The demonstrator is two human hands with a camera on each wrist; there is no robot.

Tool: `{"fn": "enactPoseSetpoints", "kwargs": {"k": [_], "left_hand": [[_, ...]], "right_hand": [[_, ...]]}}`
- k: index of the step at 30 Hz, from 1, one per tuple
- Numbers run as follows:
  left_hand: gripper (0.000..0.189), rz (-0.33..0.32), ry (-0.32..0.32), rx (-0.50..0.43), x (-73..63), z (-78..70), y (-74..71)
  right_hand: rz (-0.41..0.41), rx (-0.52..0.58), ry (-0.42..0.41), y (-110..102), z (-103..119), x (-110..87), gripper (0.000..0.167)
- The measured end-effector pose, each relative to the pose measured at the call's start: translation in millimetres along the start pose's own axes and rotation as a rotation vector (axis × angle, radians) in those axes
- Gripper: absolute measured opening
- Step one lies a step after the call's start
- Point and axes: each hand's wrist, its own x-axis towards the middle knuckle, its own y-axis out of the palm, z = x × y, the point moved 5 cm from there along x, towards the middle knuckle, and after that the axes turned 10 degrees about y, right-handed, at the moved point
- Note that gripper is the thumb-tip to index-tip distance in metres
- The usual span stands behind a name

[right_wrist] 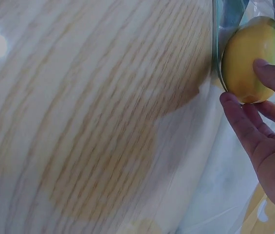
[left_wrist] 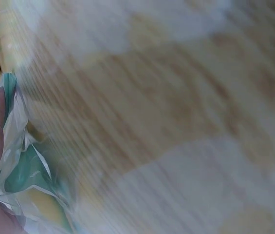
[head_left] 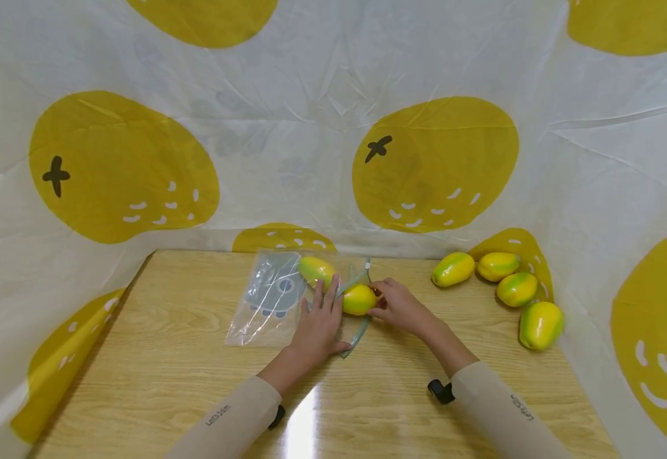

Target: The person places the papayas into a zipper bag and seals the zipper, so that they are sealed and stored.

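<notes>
A clear zip bag [head_left: 276, 299] with a grey-green print lies on the table, its green-edged mouth facing right. Inside it is one yellow-green mango [head_left: 316, 271]. My left hand [head_left: 318, 322] lies over the bag near the mouth and holds it, the thumb at the green edge [left_wrist: 9, 92]. At the parted mouth is a second mango [head_left: 359, 299]. My right hand [head_left: 399, 307] grips this mango's right end, thumb and fingers on its sides in the right wrist view. Part of the bag is hidden under my left hand.
Several more mangoes [head_left: 516, 289] lie at the right rear of the wooden table [head_left: 184, 382]. A white cloth [head_left: 287, 159] printed with yellow fruit hangs behind the table and along both sides.
</notes>
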Motion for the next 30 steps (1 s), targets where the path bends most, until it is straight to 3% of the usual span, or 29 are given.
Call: {"fn": "enactPoseSetpoints", "kwargs": {"k": [6,13,23,30], "left_hand": [[0.125,0.006,0.002,-0.008,0.5,0.8,1.5],[0.127,0.001,0.014,0.021,1.4,-0.1,-2.3],[0.126,-0.006,0.026,-0.025,2.6,-1.4,0.1],[0.122,0.010,0.040,-0.024,4.1,-1.1,1.6]], "right_hand": [[-0.003,0.010,0.115,-5,-5,-0.6,0.057],[-0.075,0.017,0.092,-5,1,4.5,0.054],[-0.230,0.140,0.051,1,5,11.1,0.037],[-0.299,0.122,0.045,7,10,16.5,0.029]]}}
